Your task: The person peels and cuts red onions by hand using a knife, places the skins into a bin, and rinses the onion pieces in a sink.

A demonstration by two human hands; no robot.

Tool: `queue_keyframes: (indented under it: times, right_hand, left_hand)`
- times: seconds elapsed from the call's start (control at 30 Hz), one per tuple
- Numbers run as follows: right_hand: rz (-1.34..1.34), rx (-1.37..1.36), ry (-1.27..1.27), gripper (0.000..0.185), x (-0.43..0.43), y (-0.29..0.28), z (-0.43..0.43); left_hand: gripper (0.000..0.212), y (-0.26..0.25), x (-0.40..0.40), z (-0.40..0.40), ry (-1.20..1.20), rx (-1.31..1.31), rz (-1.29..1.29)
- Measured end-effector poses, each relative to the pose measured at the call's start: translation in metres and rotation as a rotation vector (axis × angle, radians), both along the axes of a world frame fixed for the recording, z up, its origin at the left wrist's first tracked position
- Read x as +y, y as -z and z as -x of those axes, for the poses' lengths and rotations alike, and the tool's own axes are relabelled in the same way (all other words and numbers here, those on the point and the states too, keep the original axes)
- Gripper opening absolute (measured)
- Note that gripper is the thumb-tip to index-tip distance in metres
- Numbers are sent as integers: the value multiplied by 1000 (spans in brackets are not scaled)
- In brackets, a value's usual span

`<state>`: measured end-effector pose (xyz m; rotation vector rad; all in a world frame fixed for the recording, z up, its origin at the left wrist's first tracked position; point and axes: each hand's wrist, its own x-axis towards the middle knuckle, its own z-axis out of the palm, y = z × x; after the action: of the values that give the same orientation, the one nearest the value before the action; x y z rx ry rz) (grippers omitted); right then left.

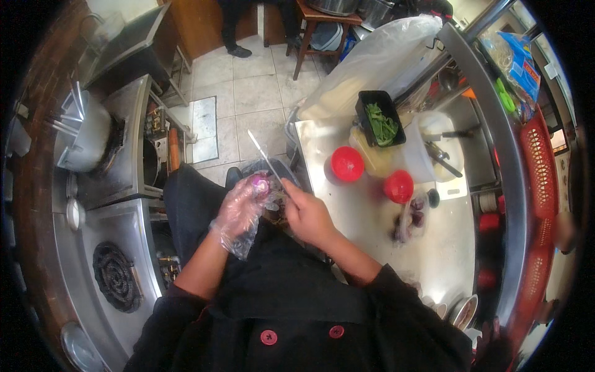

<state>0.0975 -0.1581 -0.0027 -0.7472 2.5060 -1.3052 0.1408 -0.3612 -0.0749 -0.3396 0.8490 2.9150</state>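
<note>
My left hand [238, 207], in a clear plastic glove, grips a purple onion [261, 185] with a pale cut end facing up. My bare right hand [309, 213] is closed around the handle of a knife [266, 158], whose blade points up and away to the left. The blade passes just right of the onion; whether it touches cannot be told. Below both hands, between my knees, is a bin with a plastic liner [279, 172], partly hidden by the hands. Scraps show inside it.
On the steel table [344, 214] to the right are red bowls [347, 164], a black tray of green leaves [381, 118], a white tub [418, 149] and a clear container of dark purple pieces [415, 214]. A stove burner [117, 276] and large pot [88, 135] stand left. Another person's legs [232, 28] show ahead.
</note>
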Motion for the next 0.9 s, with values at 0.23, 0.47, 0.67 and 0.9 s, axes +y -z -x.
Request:
queue_keyframes:
  times: [0.23, 0.47, 0.67, 0.9]
  right_hand:
    - [-44, 158, -105, 53, 0, 16, -22]
    - [-62, 194, -91, 53, 0, 30, -27]
    - [-92, 110, -69, 49, -7, 30, -32]
    - [-111, 72, -69, 48, -8, 25, -34]
  left_hand:
    - [45, -4, 4, -5, 19, 4, 247]
    - [42, 7, 5, -6, -13, -56, 422]
    - [39, 5, 7, -7, -38, -127, 592]
    - [38, -3, 7, -6, -19, -171, 630]
